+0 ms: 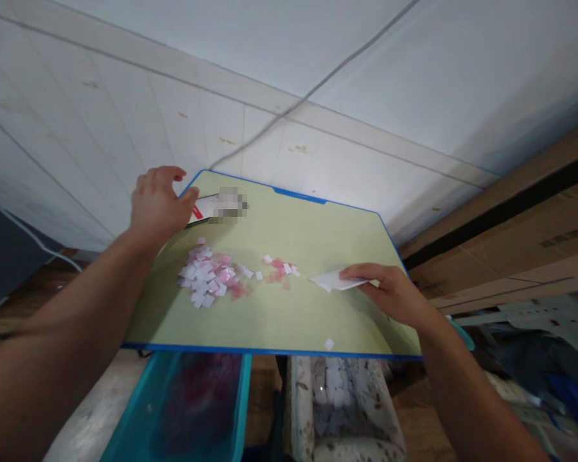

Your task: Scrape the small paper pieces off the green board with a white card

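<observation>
My left hand hovers at the far left corner of the table, its fingers and thumb apart with nothing between them. Its thumb overlaps the near end of a phone, and whether they touch I cannot tell. My right hand pinches a thin, flat white sheet over the right half of the table. Whether the sheet is paper or a flat bag is unclear. A pile of small white square pieces lies at left, mixed with pinkish translucent bits. A smaller scatter of pink bits lies between pile and sheet.
The pale yellow table has a blue rim and stands against a white wall. One loose white square lies near its front edge. Below are a teal tub with dark red contents and a patterned, cloth-like container of white pieces. Cardboard boxes stand right.
</observation>
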`<state>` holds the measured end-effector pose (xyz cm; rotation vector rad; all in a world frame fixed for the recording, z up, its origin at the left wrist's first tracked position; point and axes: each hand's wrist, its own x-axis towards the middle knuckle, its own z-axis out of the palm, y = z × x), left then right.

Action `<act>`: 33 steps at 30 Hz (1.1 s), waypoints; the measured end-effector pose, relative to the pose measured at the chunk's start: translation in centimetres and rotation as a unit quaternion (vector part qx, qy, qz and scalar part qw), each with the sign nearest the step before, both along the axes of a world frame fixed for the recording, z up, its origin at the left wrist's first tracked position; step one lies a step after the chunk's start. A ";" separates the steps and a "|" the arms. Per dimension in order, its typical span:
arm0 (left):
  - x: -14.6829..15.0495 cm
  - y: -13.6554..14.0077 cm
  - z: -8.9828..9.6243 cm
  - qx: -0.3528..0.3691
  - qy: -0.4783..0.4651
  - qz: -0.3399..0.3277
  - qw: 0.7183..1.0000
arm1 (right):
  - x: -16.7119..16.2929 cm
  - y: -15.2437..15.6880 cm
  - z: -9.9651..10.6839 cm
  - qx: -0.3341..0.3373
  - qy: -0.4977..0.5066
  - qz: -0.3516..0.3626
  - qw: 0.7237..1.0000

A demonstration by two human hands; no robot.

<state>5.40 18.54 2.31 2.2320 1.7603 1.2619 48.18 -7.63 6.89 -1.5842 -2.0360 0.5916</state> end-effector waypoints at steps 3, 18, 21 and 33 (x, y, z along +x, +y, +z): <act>-0.1 0.0 -0.2 -0.007 -0.013 0.001 1.000 | -0.6 -3.6 -0.4 0.019 -0.002 -0.024 1.000; 0.3 -0.8 -0.5 -0.008 -0.051 0.000 0.999 | -3.4 -9.5 2.8 -0.010 -0.064 -0.094 0.993; 0.5 -1.1 -0.4 -0.020 -0.072 -0.012 0.997 | -5.7 -4.2 1.9 0.038 -0.096 -0.075 0.992; 0.7 -1.4 -0.2 -0.007 -0.067 0.013 0.998 | -6.8 2.1 2.5 0.068 -0.187 -0.130 0.971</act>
